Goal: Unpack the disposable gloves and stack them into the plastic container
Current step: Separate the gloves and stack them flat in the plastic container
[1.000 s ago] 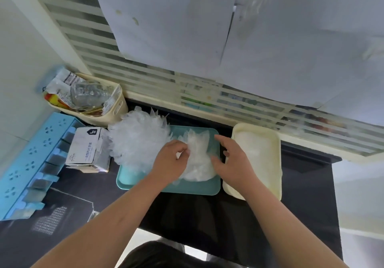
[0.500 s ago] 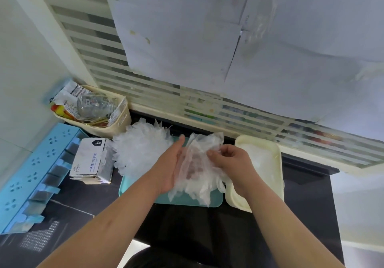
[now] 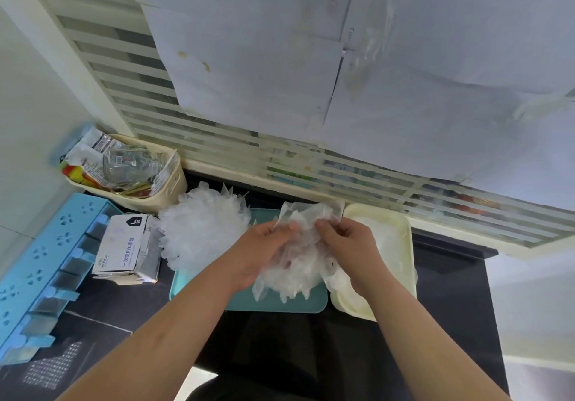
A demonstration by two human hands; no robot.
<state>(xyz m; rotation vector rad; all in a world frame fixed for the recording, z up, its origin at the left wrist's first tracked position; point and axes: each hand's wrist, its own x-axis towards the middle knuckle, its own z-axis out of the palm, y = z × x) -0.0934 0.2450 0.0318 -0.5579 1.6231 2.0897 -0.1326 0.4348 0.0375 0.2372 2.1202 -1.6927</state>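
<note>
- The left hand (image 3: 264, 251) and the right hand (image 3: 345, 245) meet over the middle of the black worktop (image 3: 451, 307), both on one bundle of clear disposable gloves (image 3: 298, 267).
- The left hand's grip is clamped on the bundle's upper left part, with the fingers curled into the crumpled film.
- The right hand's grip is clamped on the upper right part, with thumb and fingers pinching the film just beside the left hand's fingertips.
- The bundle hangs between the hands over a teal tray (image 3: 280, 304). Its glove fingers droop toward the tray's near half, and whether they touch it I cannot tell.
- The bundle's right edge overlaps the left rim of the cream plastic container (image 3: 401, 245).
- That container stands just beside the tray's right side, toward the worktop's far edge, with a pale layer inside it.
- A loose pile of gloves (image 3: 202, 226) lies across the tray's far left corner and spills onto the worktop.
- An opened glove box (image 3: 124, 245) stands left of the pile, near it.
- A cream basket (image 3: 168, 195) sits at the worktop's far left corner and holds a glass jar (image 3: 130, 164) and wrappers.
- A blue rack (image 3: 40, 260) runs along the left edge of the worktop.
- Paper sheets (image 3: 249, 74) cover the slatted window behind the far edge.
</note>
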